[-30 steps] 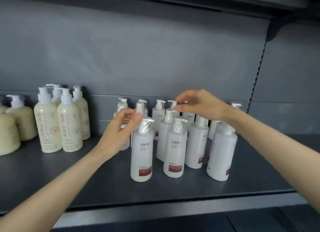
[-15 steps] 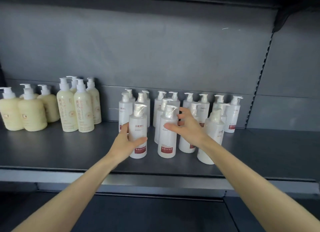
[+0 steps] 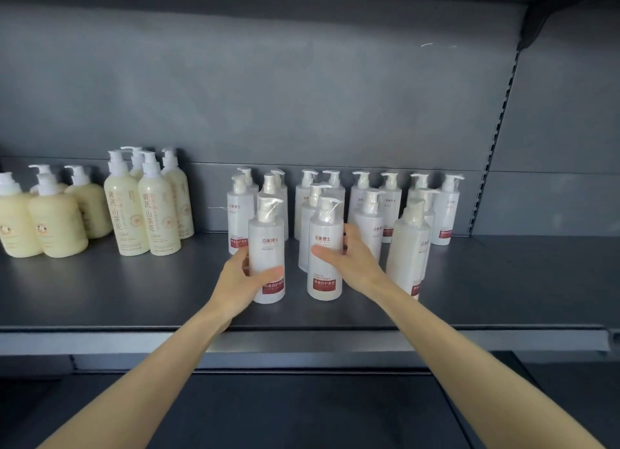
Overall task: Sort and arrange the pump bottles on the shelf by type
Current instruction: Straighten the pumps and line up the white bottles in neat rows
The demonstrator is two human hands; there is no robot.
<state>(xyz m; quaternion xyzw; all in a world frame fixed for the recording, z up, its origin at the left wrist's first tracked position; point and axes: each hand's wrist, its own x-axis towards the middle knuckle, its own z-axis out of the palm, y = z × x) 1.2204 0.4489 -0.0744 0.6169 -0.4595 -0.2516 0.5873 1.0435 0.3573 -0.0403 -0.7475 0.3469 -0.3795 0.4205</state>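
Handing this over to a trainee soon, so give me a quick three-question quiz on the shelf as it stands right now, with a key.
1. True or false: the left hand grips the front-left white bottle and the right hand grips the front-middle white bottle.
2. The tall cream bottles stand, as seen: A) left of the white group, B) right of it, C) behind it.
3. Fill in: the squat cream bottles stand at the shelf's far ____ end.
Key: 1 true; 2 A; 3 left.
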